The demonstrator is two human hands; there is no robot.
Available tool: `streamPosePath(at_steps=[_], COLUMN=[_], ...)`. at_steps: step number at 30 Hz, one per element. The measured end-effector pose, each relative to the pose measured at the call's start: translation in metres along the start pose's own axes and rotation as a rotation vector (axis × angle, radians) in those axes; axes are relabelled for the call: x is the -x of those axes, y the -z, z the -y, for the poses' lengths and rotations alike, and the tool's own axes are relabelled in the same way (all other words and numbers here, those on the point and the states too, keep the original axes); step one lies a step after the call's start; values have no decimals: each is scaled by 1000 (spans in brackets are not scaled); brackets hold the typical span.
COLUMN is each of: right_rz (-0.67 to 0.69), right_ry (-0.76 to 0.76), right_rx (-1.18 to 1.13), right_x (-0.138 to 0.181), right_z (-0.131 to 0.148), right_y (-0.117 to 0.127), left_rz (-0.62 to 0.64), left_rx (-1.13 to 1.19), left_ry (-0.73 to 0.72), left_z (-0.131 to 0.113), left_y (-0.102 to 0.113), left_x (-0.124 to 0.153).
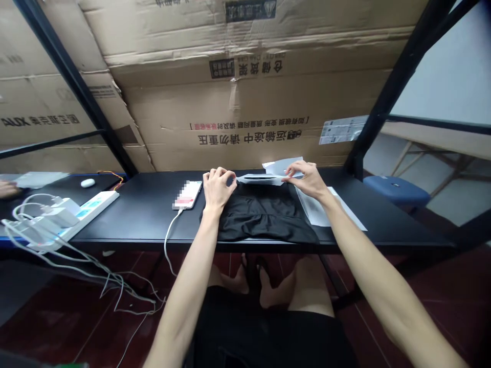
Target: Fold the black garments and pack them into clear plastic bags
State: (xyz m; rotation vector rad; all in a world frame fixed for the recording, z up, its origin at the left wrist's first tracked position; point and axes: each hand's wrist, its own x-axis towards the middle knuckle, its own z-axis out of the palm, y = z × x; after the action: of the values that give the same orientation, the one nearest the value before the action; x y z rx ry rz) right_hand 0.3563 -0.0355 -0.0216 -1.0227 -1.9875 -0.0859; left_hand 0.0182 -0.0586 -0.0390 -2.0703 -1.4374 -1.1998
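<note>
A folded black garment point(264, 217) lies on the black table point(146, 214) in front of me. Above its far edge, both my hands hold a thin clear plastic bag point(261, 178) stretched between them. My left hand point(218, 188) is closed in a pinch on the bag's left end. My right hand point(307, 179) pinches the bag's right end, fingers curled. Another flat plastic bag point(322, 209) lies under my right forearm, to the right of the garment.
A phone point(187, 194) on a white cable lies left of my left hand. A white power strip point(82, 209) with chargers and tangled cables sits at far left, beyond it a white mouse point(88, 182). Cardboard boxes point(249, 102) wall the back. A blue stool point(395, 189) stands right.
</note>
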Motion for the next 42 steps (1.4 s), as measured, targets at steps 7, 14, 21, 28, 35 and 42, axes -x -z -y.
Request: streamPosePath(at_steps=[7,14,21,28,35,42], right_rz=[101,138,148,158,190,157], right_ry=[-21,-42,-150,-176,-137,-164], right_rx=[-246,-348,-503,-559,-591,-593], right_x=[1,0,2,0,-1,1], right_z=[13,19,22,27,28,38], right_y=[-11,-22,-28,-27,-30,-35], left_rz=[124,216,204,183,186,271], left_rx=[136,144,107,65,45,91], left_ry=[-167,-288,-295,-234,-203,-178], left_z=[-15,-19,-19,-23,-23,-19], left_y=[-2,-9,-8,-8,-11,-15], left_x=[1,2,2,2,2,4])
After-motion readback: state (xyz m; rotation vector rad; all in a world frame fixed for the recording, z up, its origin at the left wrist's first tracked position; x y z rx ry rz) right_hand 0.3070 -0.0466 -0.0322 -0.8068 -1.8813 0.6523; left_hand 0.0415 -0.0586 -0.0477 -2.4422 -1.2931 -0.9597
